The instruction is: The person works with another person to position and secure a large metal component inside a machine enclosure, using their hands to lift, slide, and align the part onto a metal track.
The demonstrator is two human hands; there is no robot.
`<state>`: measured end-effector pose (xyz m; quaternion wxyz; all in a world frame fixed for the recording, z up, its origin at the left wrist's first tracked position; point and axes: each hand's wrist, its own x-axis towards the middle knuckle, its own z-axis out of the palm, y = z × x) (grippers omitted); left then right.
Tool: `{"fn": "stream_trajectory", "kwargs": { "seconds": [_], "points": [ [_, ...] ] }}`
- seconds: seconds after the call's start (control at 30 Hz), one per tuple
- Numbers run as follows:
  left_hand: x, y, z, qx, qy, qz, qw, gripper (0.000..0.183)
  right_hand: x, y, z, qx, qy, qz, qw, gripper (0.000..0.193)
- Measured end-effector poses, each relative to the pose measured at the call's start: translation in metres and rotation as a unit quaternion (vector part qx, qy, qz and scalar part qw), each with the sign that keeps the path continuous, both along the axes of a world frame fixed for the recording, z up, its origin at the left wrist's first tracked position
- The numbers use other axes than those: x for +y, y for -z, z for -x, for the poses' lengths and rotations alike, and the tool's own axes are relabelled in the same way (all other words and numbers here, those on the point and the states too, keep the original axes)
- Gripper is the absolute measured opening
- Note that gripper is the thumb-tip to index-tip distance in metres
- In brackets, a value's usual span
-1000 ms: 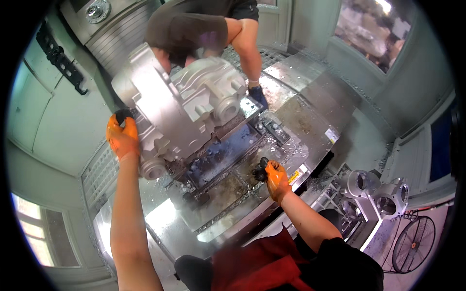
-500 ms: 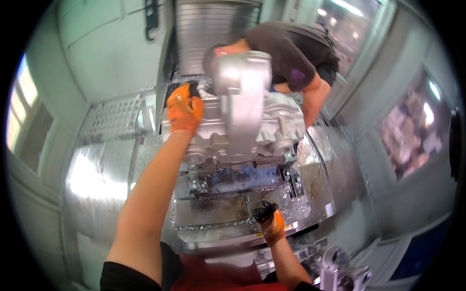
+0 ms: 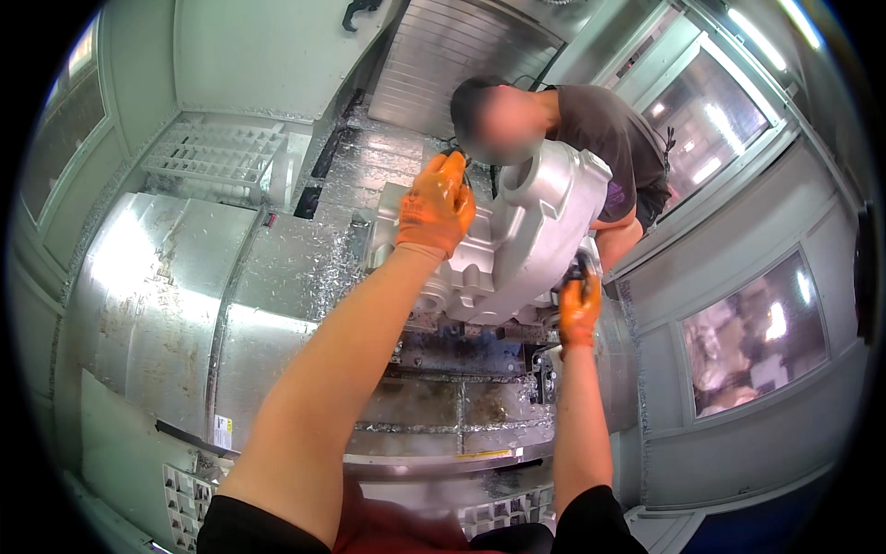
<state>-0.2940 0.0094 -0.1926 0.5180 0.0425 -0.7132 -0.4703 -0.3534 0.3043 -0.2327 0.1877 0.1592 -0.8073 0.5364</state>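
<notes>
A large silver metal casting (image 3: 546,242) with a raised curved housing sits over the machine's fixture (image 3: 461,353) in the middle of the view. My left hand (image 3: 437,205), in an orange glove with dark fingertips, is closed over the casting's far left part; its fingertips are partly hidden. At the casting's right edge, my right hand (image 3: 580,309), gloved alike, has its fingers curled up against the side. Just what the right fingertips press on is hard to make out.
Across the casting a co-worker in a dark shirt (image 3: 604,138) leans in close, with an arm down behind it. Sloping metal covers (image 3: 166,295) strewn with shavings lie at left. A white slotted rack (image 3: 217,157) stands beyond them. Windowed walls (image 3: 757,337) enclose the right side.
My right hand has risen from the fixture's near side to the casting's right edge. My left hand stays at the casting's left part. The view has turned, and the co-worker's head has come up.
</notes>
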Motion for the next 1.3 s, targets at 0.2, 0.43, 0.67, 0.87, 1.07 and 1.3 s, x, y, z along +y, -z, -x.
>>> {"fn": "stream_trajectory", "kwargs": {
  "seconds": [0.2,0.43,0.67,0.87,1.07,1.3],
  "points": [
    [-0.01,0.006,0.012,0.062,0.084,-0.117,0.988,0.019,-0.014,0.011,0.006,0.19,0.182,-0.382,0.886,0.051],
    [-0.014,-0.014,-0.006,-0.079,-0.012,0.022,0.997,0.032,-0.014,0.011,0.002,0.208,0.195,-0.373,0.883,0.051],
    [-0.011,-0.015,-0.001,-0.128,-0.029,-0.074,0.989,0.037,-0.012,0.012,0.002,0.192,0.18,-0.38,0.887,0.055],
    [-0.015,-0.016,0.005,-0.113,0.077,-0.195,0.971,0.033,-0.012,0.01,0.003,0.195,0.187,-0.379,0.885,0.057],
    [-0.017,-0.017,0.002,-0.148,0.04,-0.179,0.972,0.033,-0.018,0.006,-0.009,0.198,0.167,-0.369,0.893,0.053],
    [-0.021,-0.022,0.003,-0.2,0.008,-0.097,0.975,0.024,-0.015,0.01,-0.002,0.227,0.181,-0.362,0.886,0.052]
  ]
}}
